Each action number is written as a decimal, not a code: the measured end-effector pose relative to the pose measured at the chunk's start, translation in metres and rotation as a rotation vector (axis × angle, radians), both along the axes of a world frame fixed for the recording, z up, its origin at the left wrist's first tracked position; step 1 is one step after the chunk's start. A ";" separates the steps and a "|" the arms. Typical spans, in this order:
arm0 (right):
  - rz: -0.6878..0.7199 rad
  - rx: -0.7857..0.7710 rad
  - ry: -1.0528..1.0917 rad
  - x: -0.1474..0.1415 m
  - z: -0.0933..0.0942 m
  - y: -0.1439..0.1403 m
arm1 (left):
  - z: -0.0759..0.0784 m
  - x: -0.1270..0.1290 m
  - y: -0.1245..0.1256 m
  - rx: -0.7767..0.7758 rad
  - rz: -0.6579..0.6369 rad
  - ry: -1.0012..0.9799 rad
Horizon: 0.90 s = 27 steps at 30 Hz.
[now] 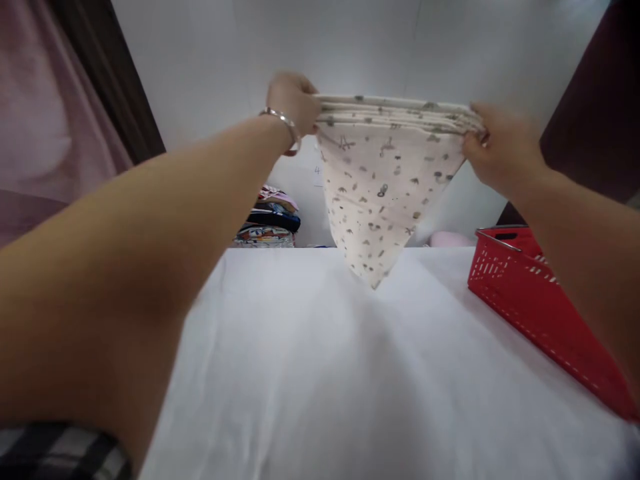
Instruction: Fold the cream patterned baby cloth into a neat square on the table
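A cream cloth [380, 180] with small dark and grey-green prints hangs in the air between my two hands. My left hand [295, 107], with a silver bangle at the wrist, is closed on its upper left corner. At the upper right corner my right hand [505, 143] pinches the gathered edge, slightly blurred. Several folded layers run along the top between the hands. Below them the fabric narrows to a point just over the white-covered table [320, 373].
On the right of the table stands a red plastic basket [545, 300] with a metal handle. Beyond the far edge are a stack of folded fabrics [270, 220] and a pink item [450, 239], in front of a pale wall [200, 60]. A pink curtain [45, 113] hangs at left.
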State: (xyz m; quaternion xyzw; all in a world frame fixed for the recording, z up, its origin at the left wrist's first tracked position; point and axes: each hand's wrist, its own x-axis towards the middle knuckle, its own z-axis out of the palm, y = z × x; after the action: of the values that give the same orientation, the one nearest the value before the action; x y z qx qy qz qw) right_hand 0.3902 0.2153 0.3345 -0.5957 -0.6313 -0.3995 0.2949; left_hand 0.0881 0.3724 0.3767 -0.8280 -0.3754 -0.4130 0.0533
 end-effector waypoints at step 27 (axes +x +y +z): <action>0.457 -0.656 0.150 -0.090 -0.368 -0.143 | -0.390 -0.133 -0.224 -0.767 0.238 -0.155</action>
State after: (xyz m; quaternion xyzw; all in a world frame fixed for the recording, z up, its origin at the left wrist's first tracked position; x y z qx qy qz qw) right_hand 0.3004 0.0726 -0.0337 -0.5301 -0.8182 -0.0566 0.2154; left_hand -0.0453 0.1486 -0.0137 -0.7050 -0.5985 -0.2951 -0.2403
